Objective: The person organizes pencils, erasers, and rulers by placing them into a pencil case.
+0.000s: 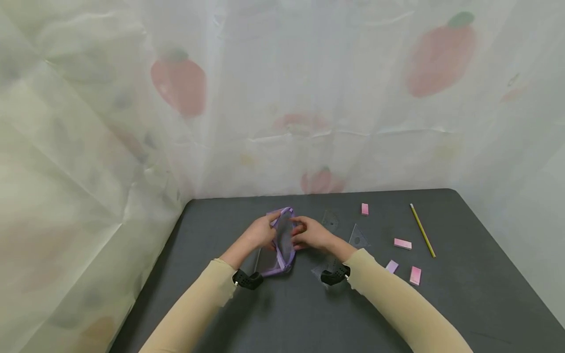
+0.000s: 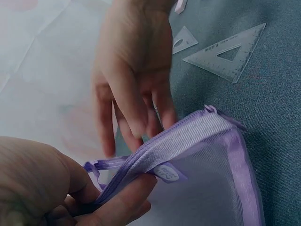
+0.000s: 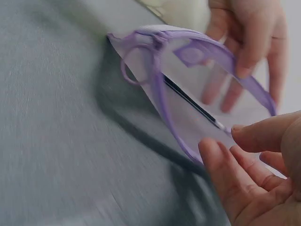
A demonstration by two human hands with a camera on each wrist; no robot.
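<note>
Item: purple mesh pouch (image 1: 281, 241), at centre of the dark table (image 1: 463, 294), between both hands, long axis running from near edge toward the curtain; zip edge uppermost, mouth parted in the right wrist view, a dark pen-like object inside.

Left hand (image 1: 261, 233): fingers and thumb pinched the zip edge at the far end.

Right hand (image 1: 311, 234): fingers loosely extended, at the pouch's right side by the opening, gripping nothing; contact unclear.

Lower right of frame: clear set squares (image 1: 358, 237), pink erasers (image 1: 402, 243), yellow pencil (image 1: 422, 230).
</note>
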